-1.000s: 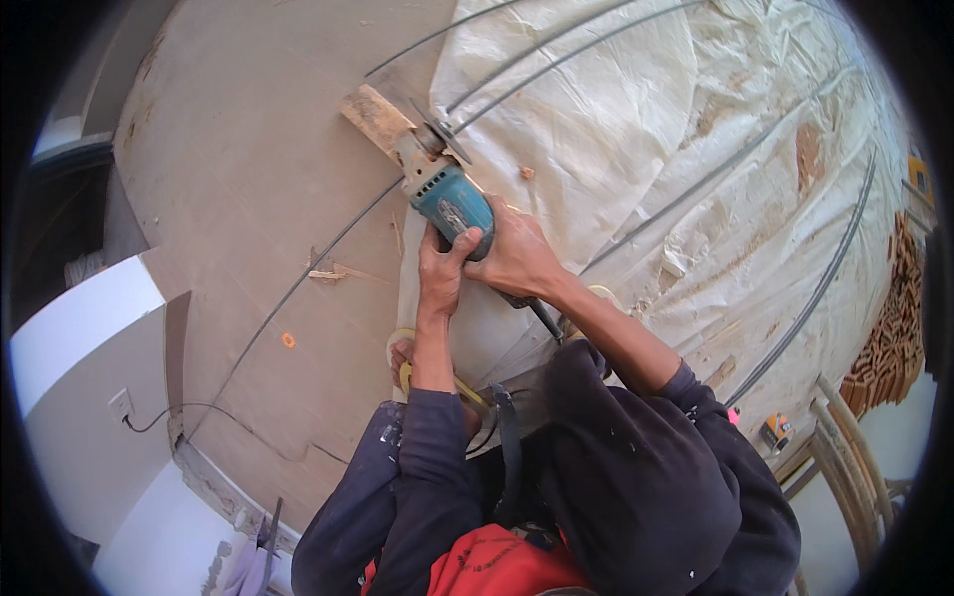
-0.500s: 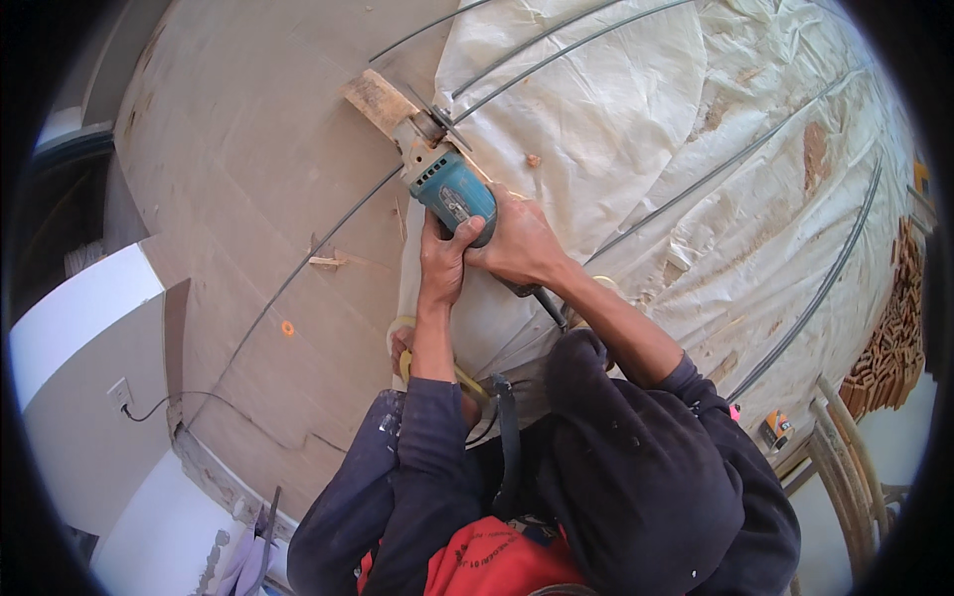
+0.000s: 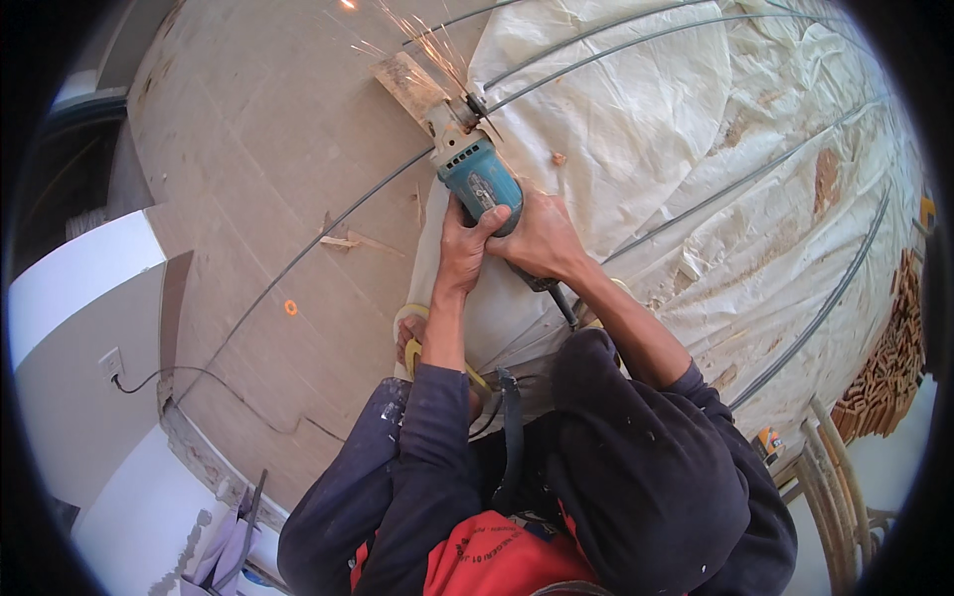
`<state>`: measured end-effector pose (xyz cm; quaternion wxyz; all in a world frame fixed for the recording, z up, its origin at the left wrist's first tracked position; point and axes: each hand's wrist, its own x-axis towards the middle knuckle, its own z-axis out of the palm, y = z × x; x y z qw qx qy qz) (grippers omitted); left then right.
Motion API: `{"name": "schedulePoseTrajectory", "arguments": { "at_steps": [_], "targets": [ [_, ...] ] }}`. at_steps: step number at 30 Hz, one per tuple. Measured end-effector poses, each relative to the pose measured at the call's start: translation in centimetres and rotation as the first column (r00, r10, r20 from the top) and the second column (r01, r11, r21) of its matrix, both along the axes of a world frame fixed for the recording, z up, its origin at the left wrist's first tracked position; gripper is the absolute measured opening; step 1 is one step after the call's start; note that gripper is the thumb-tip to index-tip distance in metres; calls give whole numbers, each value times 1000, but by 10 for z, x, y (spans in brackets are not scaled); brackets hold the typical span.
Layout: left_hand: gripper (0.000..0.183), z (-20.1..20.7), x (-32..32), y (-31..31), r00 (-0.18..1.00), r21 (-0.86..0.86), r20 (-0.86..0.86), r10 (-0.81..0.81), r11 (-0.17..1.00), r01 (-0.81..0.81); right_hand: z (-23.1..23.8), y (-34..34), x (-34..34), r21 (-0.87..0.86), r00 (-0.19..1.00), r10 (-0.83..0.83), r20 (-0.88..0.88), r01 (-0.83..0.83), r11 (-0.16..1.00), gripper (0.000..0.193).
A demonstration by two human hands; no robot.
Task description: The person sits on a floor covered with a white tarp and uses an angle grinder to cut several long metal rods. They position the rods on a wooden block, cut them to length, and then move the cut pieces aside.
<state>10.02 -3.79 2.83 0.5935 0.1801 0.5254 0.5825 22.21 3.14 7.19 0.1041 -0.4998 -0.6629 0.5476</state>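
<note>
Both my hands grip a teal angle grinder (image 3: pixel 481 179) with a grey metal head. My left hand (image 3: pixel 463 246) wraps the left side of its body, thumb over the top. Around the right and rear of the body is my right hand (image 3: pixel 547 233). The grinder's disc (image 3: pixel 487 117) meets a long steel rod (image 3: pixel 586 42) beside a wooden board (image 3: pixel 409 81). Orange sparks (image 3: pixel 432 45) fly up and to the left from there. The grinder's black cord (image 3: pixel 564 306) runs back toward my knees; the switch is hidden.
More rods (image 3: pixel 745 171) lie over a crumpled pale sheet (image 3: pixel 636 119) on the right. A cable (image 3: pixel 238 405) reaches a wall socket (image 3: pixel 111 364) at the left. An orange ring (image 3: pixel 290 308) and wood splinters (image 3: pixel 340 241) lie on the floor. Stacked bricks (image 3: pixel 879 392) stand far right.
Sparks now spray from the disc, where none showed before. The grinder, board and hands appear slightly farther right and lower, as does much of the nearby floor.
</note>
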Motion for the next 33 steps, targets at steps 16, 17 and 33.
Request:
{"name": "schedulePoseTrajectory", "arguments": {
  "at_steps": [16, 17, 33],
  "targets": [
    [64, -5, -2, -1, 998, 24, -57, -11, 1000, 13, -7, -1, -2, 31, 1000, 18, 6, -19, 999, 67],
    [65, -4, -2, -1, 999, 13, -50, -3, 1000, 3, -6, -1, -3, 17, 999, 25, 23, -25, 1000, 68],
    [52, -20, -136, -2, -28, -253, -964, -264, 946, -203, -3, -2, -1, 35, 1000, 9, 6, -9, 999, 71]
  ]
}}
